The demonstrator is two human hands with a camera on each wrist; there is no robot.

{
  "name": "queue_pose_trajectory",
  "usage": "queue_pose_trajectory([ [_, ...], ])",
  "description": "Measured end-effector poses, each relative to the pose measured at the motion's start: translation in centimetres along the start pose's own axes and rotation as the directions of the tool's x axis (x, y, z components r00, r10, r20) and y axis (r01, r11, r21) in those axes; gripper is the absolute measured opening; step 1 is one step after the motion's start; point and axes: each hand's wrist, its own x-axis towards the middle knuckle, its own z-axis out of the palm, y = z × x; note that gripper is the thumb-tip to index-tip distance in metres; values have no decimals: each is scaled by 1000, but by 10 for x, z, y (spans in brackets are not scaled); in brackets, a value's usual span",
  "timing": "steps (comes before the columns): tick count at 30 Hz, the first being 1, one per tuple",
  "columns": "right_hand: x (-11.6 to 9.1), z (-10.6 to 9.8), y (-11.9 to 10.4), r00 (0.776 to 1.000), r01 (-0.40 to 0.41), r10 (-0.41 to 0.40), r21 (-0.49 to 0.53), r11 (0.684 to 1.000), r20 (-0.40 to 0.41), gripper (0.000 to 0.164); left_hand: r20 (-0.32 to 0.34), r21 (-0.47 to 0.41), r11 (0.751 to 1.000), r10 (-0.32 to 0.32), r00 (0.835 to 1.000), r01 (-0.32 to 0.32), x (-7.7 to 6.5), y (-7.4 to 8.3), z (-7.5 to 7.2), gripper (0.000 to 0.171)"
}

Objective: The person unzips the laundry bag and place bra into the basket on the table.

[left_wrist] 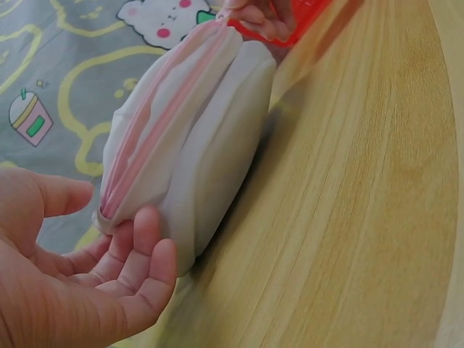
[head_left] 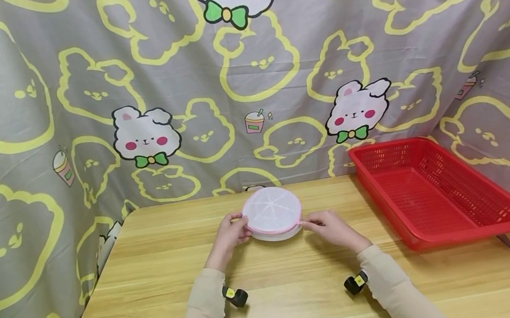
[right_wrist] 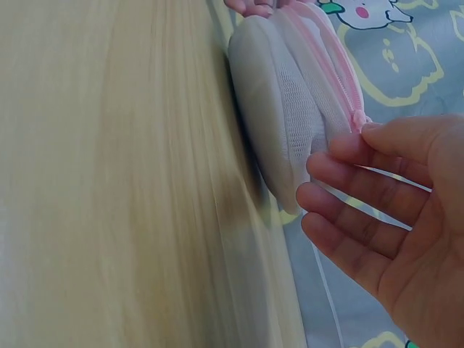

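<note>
Pinching the pink zipper pull of a round white mesh laundry bag between thumb and index finger of the right hand, seemingly for guiding it. Resting loosely curved fingers of the left hand against the opposite side, thumb clear of the fabric, probably steadying the bag against slipping. Working with the bag lying on the wooden table, near the patterned curtain. Not revealing any contents; impossible to tell. Leaving the red plastic basket well apart at right, showing its perforated floor.
</note>
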Motion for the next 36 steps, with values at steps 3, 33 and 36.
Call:
queue_pose_trajectory([
  [3, 0, 2, -1, 1000, 4, -4, 0, 1000, 2, 19, -2, 0, 1000, -6, 1000, 6, 0, 0, 0, 39],
  [33, 3, 27, -16, 998, 55, -56, 50, 997, 21, 15, 21, -12, 1000, -23, 1000, 24, -4, 2, 2, 43],
  [36, 3, 28, -20, 999, 44, -46, 63, 997, 20, 15, 24, -9, 1000, -24, 999, 24, -5, 3, 3, 43],
])
